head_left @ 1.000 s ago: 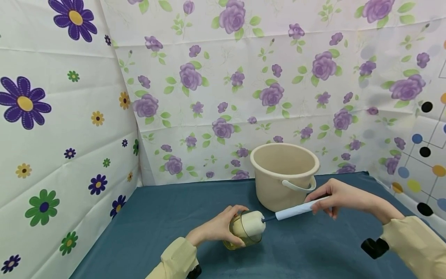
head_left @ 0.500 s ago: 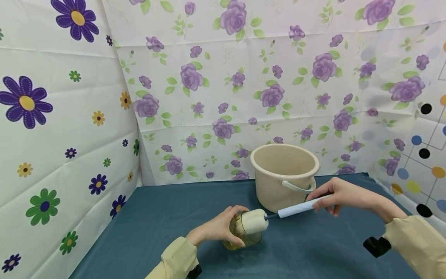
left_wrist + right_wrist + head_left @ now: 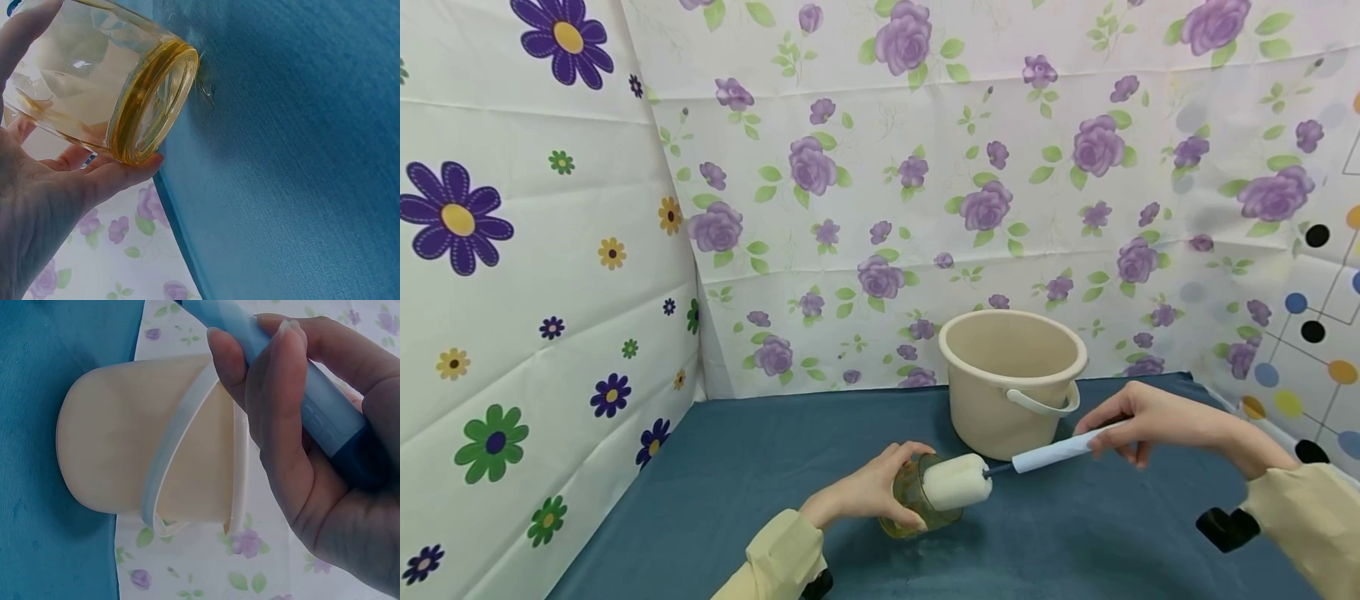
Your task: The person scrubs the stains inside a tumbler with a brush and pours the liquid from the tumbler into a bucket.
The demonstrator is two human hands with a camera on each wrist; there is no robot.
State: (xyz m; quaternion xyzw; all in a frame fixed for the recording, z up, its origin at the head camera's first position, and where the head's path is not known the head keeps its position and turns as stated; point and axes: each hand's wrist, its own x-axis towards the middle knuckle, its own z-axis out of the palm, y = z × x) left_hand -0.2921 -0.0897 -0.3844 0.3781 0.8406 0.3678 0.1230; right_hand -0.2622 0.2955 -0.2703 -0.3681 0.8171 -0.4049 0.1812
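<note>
My left hand (image 3: 868,487) grips an amber glass cup (image 3: 134,100), tilted so its mouth points right and slightly up in the head view. A cup brush with a white sponge head (image 3: 957,482) sits partly inside the mouth, with much of the sponge outside. In my right hand (image 3: 1157,421) is the brush's light blue handle (image 3: 1052,453), pinched between thumb and fingers. The right wrist view shows that handle's dark blue end (image 3: 362,459) near the palm. The cup's thick base faces the left wrist camera, just above the cloth.
A beige bucket (image 3: 1000,412) with a pale carrying handle (image 3: 1037,402) stands behind the brush, near the back of the table. Dark blue cloth (image 3: 760,467) covers the table. Flower-printed sheets (image 3: 850,208) hang at the back and sides.
My right hand has moved to the right, drawing the sponge head partway out of the cup. The left hand and the cup have stayed in place.
</note>
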